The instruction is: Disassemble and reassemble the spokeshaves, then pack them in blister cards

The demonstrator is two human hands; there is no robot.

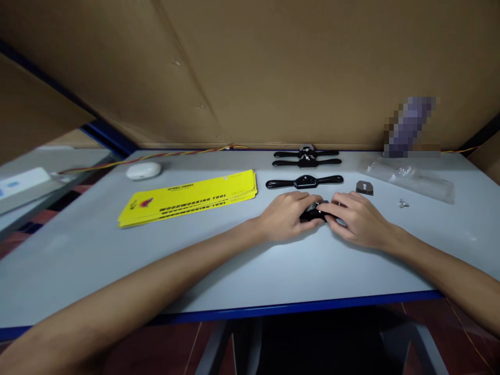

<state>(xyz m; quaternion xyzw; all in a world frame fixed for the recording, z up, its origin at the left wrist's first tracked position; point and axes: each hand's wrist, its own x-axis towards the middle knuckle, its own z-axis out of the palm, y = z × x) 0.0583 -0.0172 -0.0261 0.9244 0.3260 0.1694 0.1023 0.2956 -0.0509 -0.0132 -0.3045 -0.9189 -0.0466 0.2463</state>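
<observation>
Gripping black tool (310, 214) near loose screws (403, 203)

Possibly risking a slip by crowding fingertips onto smooth metal, or a scattering of screws through a stray knock from the right hand (361, 221). Clamping the fingers of left hand (285, 216) and right hand around the black tool, just in front of three similar tools (305, 182) on the surface (234, 265). Showing glossy black between fingertips, hiding both ends beneath the hands.

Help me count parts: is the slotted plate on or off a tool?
Off: the slotted plate lies on the table, apart from black tools.
</observation>
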